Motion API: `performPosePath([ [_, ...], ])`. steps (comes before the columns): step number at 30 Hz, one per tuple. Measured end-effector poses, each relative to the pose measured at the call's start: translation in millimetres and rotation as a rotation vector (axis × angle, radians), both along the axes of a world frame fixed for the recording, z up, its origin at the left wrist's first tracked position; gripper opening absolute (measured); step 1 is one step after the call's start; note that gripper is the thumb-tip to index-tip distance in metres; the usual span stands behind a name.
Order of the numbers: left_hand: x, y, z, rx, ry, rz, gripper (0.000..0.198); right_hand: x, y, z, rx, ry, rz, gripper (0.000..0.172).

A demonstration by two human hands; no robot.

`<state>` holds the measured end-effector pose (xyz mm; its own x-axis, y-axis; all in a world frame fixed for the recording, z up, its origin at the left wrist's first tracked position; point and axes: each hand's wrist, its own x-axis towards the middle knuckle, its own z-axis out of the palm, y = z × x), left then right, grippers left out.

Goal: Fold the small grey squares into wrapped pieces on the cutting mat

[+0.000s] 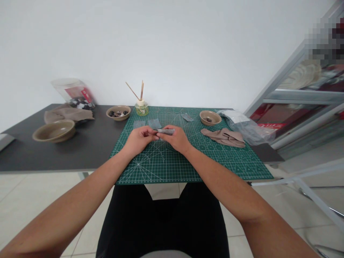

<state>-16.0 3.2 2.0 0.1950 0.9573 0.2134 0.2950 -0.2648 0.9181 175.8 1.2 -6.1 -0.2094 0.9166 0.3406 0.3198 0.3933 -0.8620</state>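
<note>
Both hands meet over the green cutting mat (150, 168). In my right hand (177, 139), closed fingers grip a folded grey sheet (167, 131) that looks like sandpaper. My left hand (140, 140) is closed in a pinch, its fingertips against those of the right. A small dark thing seems to be between them, mostly hidden. Just beyond the hands lie two flat grey squares, a left square (139, 124) and a right square (154, 124). Another grey piece (187, 117), creased, lies farther off to the right.
Small stones sit in the left bowl (118, 108) and right bowl (210, 112). A larger bowl (57, 135), brown cloth (64, 114) and clear jar of stones (75, 91) stand left. A reed diffuser (141, 107) is behind; another cloth (225, 137) and plastic bag (244, 125) lie right.
</note>
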Motion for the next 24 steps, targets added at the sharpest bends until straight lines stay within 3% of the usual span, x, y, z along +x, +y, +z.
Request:
performPosePath([
  [9, -0.6, 1.4, -1.7, 0.008, 0.027, 0.003, 0.025, -0.7, 2.2, -2.4, -0.008, 0.014, 0.044, 0.028],
  [24, -2.1, 5.3, -8.2, 0.011, 0.048, -0.001, 0.025, -0.2, -0.4, 0.8, -0.028, -0.013, -0.003, 0.028],
])
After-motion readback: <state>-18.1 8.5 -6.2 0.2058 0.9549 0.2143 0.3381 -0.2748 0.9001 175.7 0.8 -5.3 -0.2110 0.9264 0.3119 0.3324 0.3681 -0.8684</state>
